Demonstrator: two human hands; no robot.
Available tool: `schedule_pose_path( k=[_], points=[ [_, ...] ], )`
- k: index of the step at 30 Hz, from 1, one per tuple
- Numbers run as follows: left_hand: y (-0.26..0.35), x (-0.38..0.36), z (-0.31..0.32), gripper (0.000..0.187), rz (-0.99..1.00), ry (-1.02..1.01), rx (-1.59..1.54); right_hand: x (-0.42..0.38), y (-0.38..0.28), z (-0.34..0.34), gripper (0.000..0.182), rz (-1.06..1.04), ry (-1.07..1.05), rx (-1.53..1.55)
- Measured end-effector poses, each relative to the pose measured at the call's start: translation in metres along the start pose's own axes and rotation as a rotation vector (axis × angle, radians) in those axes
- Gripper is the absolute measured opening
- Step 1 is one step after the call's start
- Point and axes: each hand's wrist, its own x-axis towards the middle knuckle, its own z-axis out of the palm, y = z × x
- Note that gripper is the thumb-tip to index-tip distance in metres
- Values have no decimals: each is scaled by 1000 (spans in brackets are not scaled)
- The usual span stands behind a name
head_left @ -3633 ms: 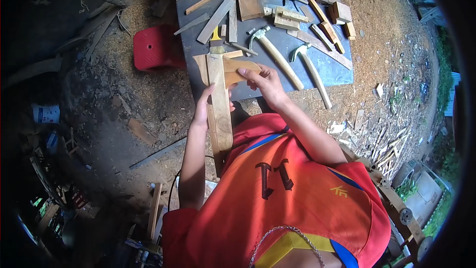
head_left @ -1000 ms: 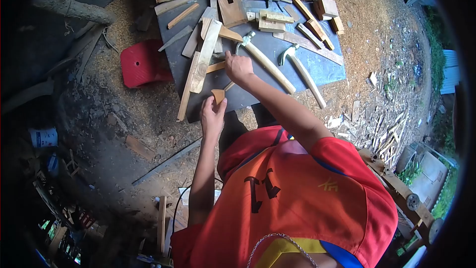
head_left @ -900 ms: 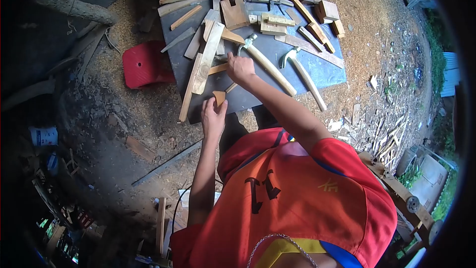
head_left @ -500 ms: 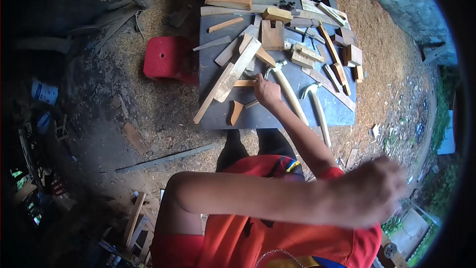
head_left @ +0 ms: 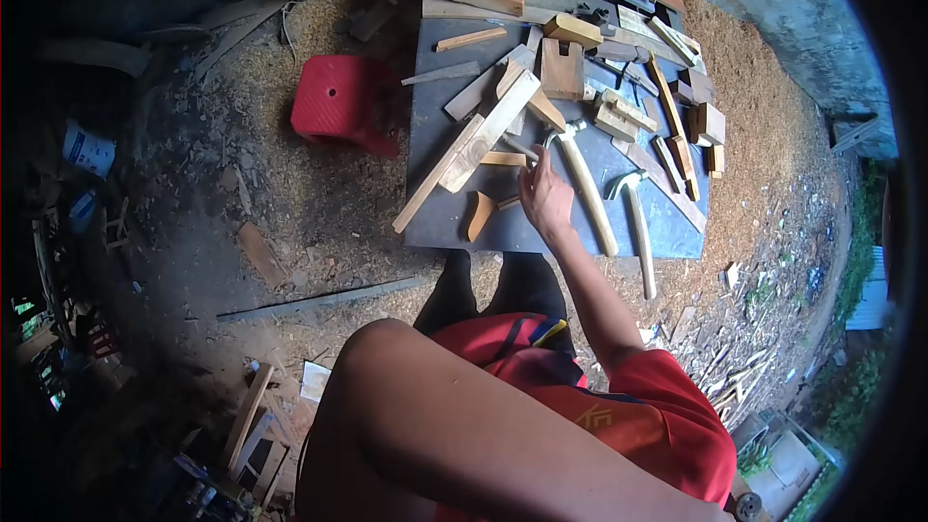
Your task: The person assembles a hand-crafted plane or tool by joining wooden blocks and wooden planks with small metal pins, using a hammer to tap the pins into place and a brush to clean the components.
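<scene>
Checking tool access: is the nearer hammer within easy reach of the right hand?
Probably yes. The right hand rests on the table right beside the hammer, with nothing between them.

You're outdoors in bright sun: sawdust-covered dirt ground [head_left: 319, 222], a red plastic stool [head_left: 340, 108] beside the dark surface [head_left: 435, 213], concrete wall [head_left: 793, 19] upper right.

Single head cam, fisheye, looks steeply down from above at worktable [head_left: 454, 222] w/ ground around.
</scene>
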Motion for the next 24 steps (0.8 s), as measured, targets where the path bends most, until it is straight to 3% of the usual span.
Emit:
schedule_pose_path(
  k=[3,4,8,11,14,16,19,20,21,22,23,24],
  points=[
    [3,-4,0,15,-13,6,0,-18,-20,0,58,42,-146,-22],
    [2,-4,-1,15,-24,9,8,-23,-27,7,73,64,-191,-76],
    [-8,-3,-19,16,-104,68,109,-41,-56,19,88,-64,-286,-258],
    [-22,-5,-44,16,-188,141,231,-43,-46,35,77,-163,-297,-271],
    [-27,-13,-77,17,-288,248,389,-32,-37,41,50,-214,-313,-318],
    [-18,-25,-99,17,-389,346,499,-32,-50,17,41,-301,-408,-251],
    [13,-63,-112,18,-604,631,658,-34,-51,-11,40,-518,-440,-47],
    [34,-83,-108,18,-694,798,703,-33,-36,-7,39,-704,-381,-20],
    [57,-109,-97,18,-765,1035,755,-28,-29,4,38,-767,-442,116],
    [85,-144,-77,17,-687,1282,982,-29,-35,6,37,-825,-514,250],
    [117,-176,-43,18,-690,1551,910,-48,-66,-12,36,-740,-708,476],
    [126,-214,-6,24,-817,1740,1174,-62,-80,-8,27,-911,-626,558]
  ],
)
